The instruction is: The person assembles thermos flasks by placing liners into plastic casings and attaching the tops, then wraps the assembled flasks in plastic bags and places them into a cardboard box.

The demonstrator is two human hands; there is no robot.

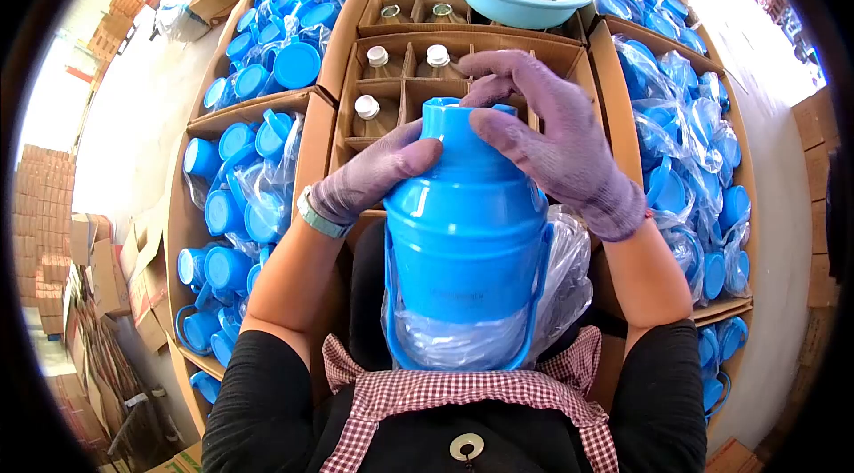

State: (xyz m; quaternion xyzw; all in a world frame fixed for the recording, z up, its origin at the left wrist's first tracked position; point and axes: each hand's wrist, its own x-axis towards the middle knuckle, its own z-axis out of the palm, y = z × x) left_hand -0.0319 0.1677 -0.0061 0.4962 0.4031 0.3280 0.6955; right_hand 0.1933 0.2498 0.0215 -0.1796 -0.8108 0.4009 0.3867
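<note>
A blue plastic jug (467, 242) with a handle stands upright in front of my body, clear plastic film (569, 268) around its lower part. My left hand (382, 166), in a purple-grey glove, grips the left side of the jug's neck, thumb across the front. My right hand (556, 135), gloved too, is at the top right of the neck, fingers curved over the opening and apart from one another; whether anything is between them is hidden. Just behind the jug, a divided carton (569, 55) holds bottles with white caps (437, 55).
A light-blue basin (480, 6) of white caps sits behind, on a carton of bottles. Cartons with blue cups and lids in plastic film flank me on the left (307, 153) and right (623, 117). Flattened cardboard (89, 366) leans at far left.
</note>
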